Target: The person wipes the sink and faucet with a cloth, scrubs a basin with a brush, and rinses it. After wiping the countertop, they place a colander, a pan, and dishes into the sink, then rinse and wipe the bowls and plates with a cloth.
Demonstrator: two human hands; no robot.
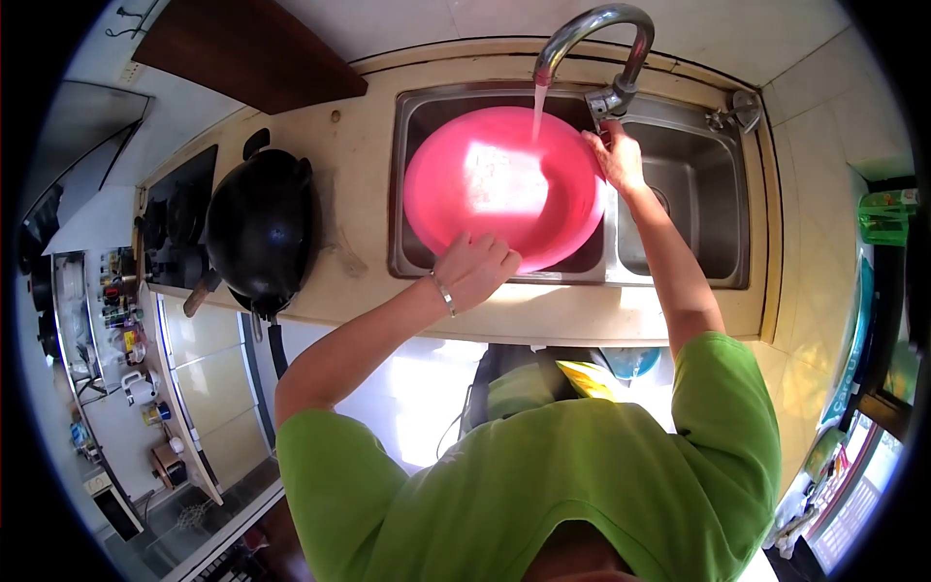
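Head camera, looking down past a person in a bright green short-sleeved T-shirt [553, 475]: a large, round, bright pink basin, apparently plastic [427, 194], sits in the left bowl of a double-bowl stainless steel sink [689, 242]. The sink is set into a pale cream surface [344, 184]. From a curved, shiny metal tap [635, 63] behind the basin, a thin stream of clear water [538, 114] falls inside it, near the far side. Sunlight glares on the pink interior, so the water level cannot be judged.

The two hands are apart. The right hand [621, 160] reaches past the basin's right side, its fingers at the base of the tap; whether they are closed around the handle cannot be told. The left hand [475, 272], with a silvery bracelet [444, 294] at its wrist, is at the basin's near rim, fingers bent; how firmly it grips, if at all, is unclear.

A black, rounded wok-like pan [254, 228] is to the left, well apart from the basin.

The step in hand seems to be running water into the basin and working the tap. The next move probably calls for adjusting the flow with the right hand while the left steadies the rim.
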